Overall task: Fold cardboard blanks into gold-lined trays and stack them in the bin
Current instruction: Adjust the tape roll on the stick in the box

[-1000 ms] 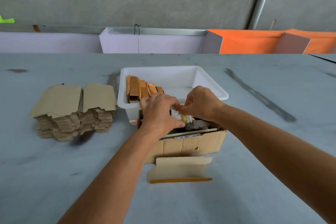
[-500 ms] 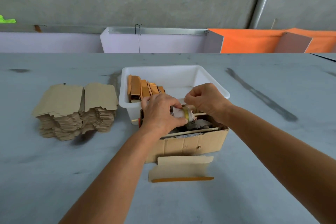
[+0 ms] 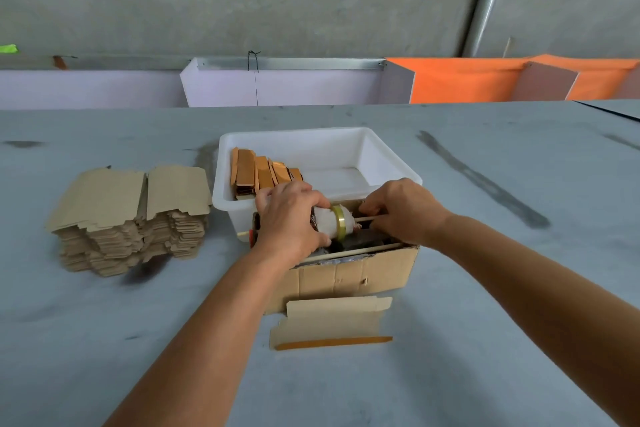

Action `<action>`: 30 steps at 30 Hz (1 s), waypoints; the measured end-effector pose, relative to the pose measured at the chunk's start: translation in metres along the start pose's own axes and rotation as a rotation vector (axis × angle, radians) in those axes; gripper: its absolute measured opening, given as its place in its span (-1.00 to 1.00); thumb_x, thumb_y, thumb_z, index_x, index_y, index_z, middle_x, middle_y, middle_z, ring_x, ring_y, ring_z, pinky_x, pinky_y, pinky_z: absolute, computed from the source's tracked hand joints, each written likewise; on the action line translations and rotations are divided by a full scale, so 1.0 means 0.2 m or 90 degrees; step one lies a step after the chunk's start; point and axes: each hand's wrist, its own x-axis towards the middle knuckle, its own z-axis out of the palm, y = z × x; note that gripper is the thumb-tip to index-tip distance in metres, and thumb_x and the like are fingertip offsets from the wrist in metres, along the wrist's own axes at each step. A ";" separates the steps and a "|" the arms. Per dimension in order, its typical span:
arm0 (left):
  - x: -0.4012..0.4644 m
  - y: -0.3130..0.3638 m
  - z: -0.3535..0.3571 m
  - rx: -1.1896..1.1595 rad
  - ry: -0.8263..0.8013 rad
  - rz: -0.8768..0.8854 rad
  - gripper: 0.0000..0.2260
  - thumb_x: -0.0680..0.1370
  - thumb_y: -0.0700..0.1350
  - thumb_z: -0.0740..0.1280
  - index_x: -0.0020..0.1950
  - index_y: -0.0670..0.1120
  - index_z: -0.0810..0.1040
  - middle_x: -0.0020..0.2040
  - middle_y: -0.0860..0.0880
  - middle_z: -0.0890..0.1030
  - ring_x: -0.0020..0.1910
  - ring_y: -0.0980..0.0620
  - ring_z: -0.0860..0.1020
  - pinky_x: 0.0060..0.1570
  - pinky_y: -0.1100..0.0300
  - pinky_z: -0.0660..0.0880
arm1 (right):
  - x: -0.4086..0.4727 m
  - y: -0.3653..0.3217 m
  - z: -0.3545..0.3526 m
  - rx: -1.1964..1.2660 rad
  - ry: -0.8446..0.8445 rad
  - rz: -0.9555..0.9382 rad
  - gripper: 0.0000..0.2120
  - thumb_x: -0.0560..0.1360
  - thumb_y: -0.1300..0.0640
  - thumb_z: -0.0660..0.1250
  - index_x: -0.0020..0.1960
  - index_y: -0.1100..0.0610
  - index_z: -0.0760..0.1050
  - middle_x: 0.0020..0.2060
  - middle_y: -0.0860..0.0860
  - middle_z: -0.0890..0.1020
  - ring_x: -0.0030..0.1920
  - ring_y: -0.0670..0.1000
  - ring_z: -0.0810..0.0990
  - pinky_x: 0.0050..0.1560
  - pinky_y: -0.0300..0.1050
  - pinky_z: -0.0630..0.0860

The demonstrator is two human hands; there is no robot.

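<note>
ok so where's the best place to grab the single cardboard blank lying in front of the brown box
Take the cardboard blank by its near long edge, the one with the gold strip, coming from the person's side. It lies flat on the table, and the brown box crowds its far edge.

Open cardboard box (image 3: 349, 276) on grey table (image 3: 485, 322), orange panels (image 3: 460, 80) behind

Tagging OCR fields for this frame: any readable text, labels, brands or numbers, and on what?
None readable.
Cardboard box: plain face, no print visible.
White bin: no marking.
Stack of blanks and the single blank: unprinted.
White roll in the left hand: no legible label.
</note>
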 end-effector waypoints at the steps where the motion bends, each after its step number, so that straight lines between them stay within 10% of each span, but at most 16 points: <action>1: 0.00 0.00 0.00 0.001 0.013 0.003 -0.55 0.27 0.00 0.56 0.13 0.09 0.55 0.30 0.06 0.43 0.32 0.05 0.28 0.26 0.12 0.02 | 0.01 -0.01 0.02 -0.008 0.004 -0.002 -0.76 0.46 0.23 0.33 0.06 0.02 0.63 -0.02 -0.03 0.62 0.00 0.00 0.55 -0.13 -0.28 0.35; 10: -0.02 0.01 -0.02 0.022 0.153 0.002 -0.69 0.21 0.12 0.57 -0.18 0.02 0.60 -0.02 0.10 0.43 0.07 0.04 0.35 0.00 0.20 0.08 | 0.02 0.04 0.03 0.110 -0.011 -0.015 -0.86 0.47 0.22 0.37 -0.02 0.11 0.67 -0.07 0.02 0.66 -0.09 -0.04 0.53 -0.02 -0.22 0.45; 14: -0.04 0.05 -0.01 0.039 0.112 0.018 -0.66 0.28 0.17 0.52 -0.14 -0.04 0.59 -0.23 0.04 0.59 -0.19 0.02 0.53 -0.11 0.07 0.49 | 0.02 0.04 0.04 0.131 -0.005 -0.008 -0.87 0.47 0.21 0.37 -0.03 0.11 0.67 -0.08 0.01 0.66 -0.09 -0.04 0.53 -0.04 -0.24 0.44; 26: -0.03 0.04 -0.02 0.023 -0.014 -0.024 -0.59 0.29 0.20 0.50 0.02 0.03 0.57 -0.10 0.05 0.61 -0.12 0.03 0.52 -0.16 0.12 0.49 | 0.01 0.03 0.04 0.162 0.003 0.005 -0.84 0.48 0.23 0.36 0.03 0.13 0.66 -0.03 0.02 0.66 -0.05 -0.02 0.56 0.06 -0.19 0.49; 30: -0.03 0.03 -0.02 -0.072 -0.027 -0.030 -0.65 0.32 0.13 0.51 0.04 0.03 0.63 -0.09 0.06 0.62 -0.15 0.10 0.47 -0.23 0.19 0.40 | -0.02 0.02 0.01 0.251 0.084 -0.001 -0.83 0.44 0.25 0.39 0.01 0.12 0.66 -0.14 -0.09 0.65 -0.21 -0.19 0.54 -0.12 -0.49 0.42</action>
